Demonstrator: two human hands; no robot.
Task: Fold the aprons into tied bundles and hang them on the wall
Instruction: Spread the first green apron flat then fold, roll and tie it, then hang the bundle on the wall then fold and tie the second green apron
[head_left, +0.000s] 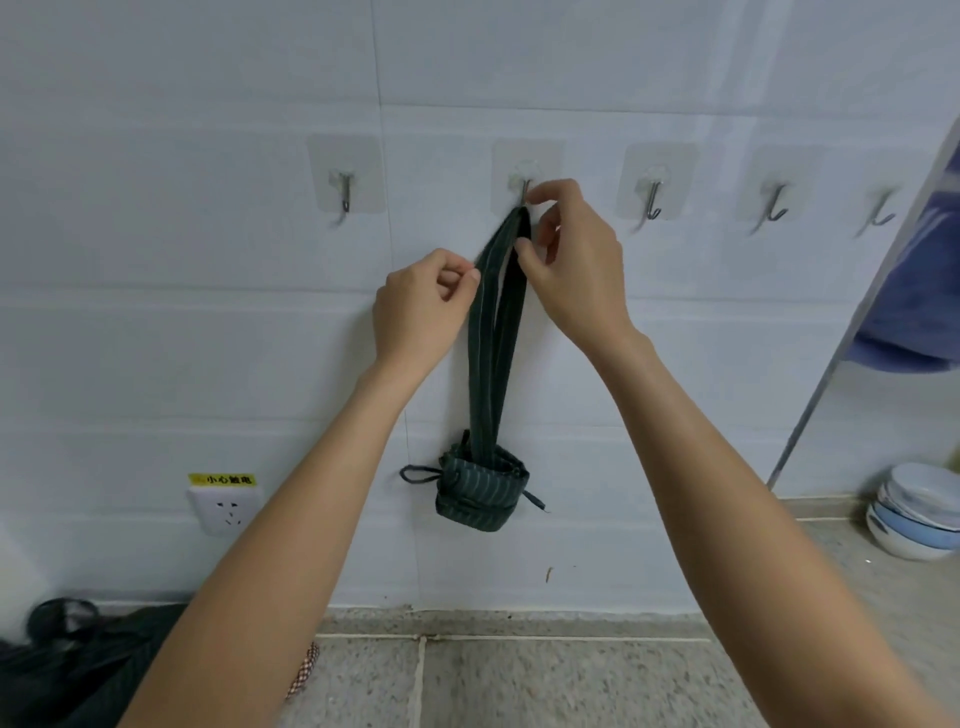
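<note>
A dark green striped apron bundle (480, 488), rolled and tied, hangs against the white tiled wall by its neck strap (493, 322). The strap's top loops over a metal hook (523, 195) on a clear adhesive pad. My left hand (423, 306) pinches the strap's left band just below the hook. My right hand (571, 260) holds the strap's right band at the hook, with thumb and forefinger at the hook's stem.
An empty hook (345, 195) is to the left, and three more (652, 200) run to the right. A wall socket (227, 506) sits low left. Stacked bowls (917, 512) stand on the stone counter (571, 675) at right. Dark items (67, 660) lie at lower left. Blue cloth (914, 306) hangs at right.
</note>
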